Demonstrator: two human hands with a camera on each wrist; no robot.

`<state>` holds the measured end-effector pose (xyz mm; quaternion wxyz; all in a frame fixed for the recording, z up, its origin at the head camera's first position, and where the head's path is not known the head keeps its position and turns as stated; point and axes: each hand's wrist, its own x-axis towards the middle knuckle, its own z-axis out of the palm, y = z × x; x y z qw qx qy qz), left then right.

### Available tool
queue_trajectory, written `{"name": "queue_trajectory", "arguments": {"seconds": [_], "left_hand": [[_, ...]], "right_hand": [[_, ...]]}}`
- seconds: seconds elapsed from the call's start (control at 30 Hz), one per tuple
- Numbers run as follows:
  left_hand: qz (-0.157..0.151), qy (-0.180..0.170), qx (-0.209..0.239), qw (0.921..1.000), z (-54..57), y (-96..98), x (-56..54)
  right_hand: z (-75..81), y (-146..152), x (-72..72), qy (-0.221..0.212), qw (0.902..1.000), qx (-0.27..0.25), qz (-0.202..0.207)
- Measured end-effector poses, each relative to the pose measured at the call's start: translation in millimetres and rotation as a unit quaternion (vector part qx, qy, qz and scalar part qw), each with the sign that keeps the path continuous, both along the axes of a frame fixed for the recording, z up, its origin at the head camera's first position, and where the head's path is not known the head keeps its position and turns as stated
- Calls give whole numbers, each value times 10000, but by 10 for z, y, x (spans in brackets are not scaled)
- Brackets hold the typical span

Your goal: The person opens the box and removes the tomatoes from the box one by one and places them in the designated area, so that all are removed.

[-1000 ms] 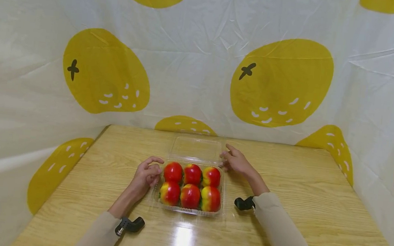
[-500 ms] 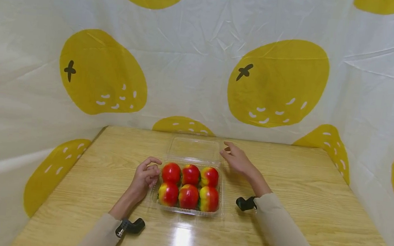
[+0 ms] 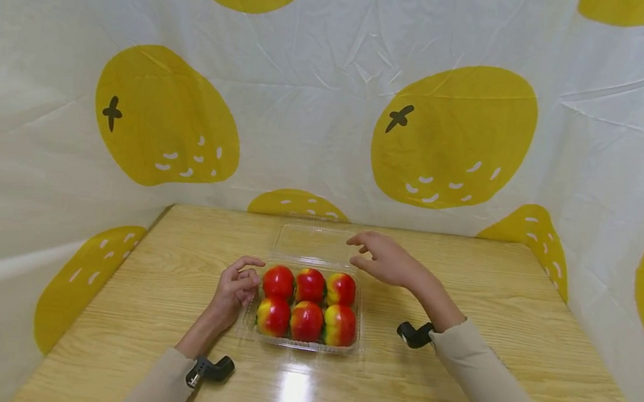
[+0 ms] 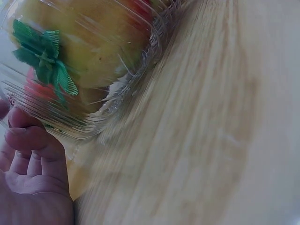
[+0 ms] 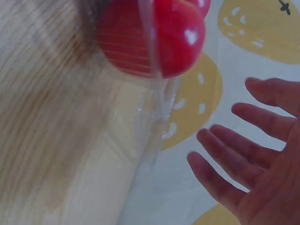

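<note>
A clear plastic clamshell box [image 3: 308,346] stands on the table, two rows of three glossy red-and-yellow artificial fruits [image 3: 307,320] inside. One fruit [image 4: 98,47] shows a green leafy top through the wall in the left wrist view. The box's lid [image 3: 312,244] is folded back toward the rear curtain. My left hand [image 3: 235,291] rests at the box's left side, index finger reaching to the rear corner, other fingers loosely bent; fingertips lie right at the ridged wall. My right hand [image 3: 389,259], fingers spread and holding nothing, overlaps the lid's right edge.
The wooden table [image 3: 457,369] extends to both sides of the box. A white curtain [image 3: 317,129] printed with yellow fruits hangs behind and beside it. Dark wrist cameras [image 3: 415,334] sit on both cuffs.
My right hand has moved left, from beside the lid to over its right edge, and its fingers have spread. My left hand and the box have stayed nearly still.
</note>
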<state>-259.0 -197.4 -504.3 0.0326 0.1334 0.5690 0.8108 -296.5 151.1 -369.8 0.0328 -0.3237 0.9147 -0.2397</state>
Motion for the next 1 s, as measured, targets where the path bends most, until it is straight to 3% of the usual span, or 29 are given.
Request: {"name": "queue_trajectory", "arguments": {"seconds": [0.27, 0.5, 1.0], "left_hand": [[-95, 91, 136, 9998, -8, 3, 0], [-23, -30, 106, 9999, -11, 2, -5], [-59, 41, -43, 10000, -25, -5, -11]], "right_hand": [[59, -114, 82, -359, 9971, 390, 546], [12, -204, 128, -655, 9937, 736, 539], [-53, -312, 145, -523, 9930, 956, 448]]}}
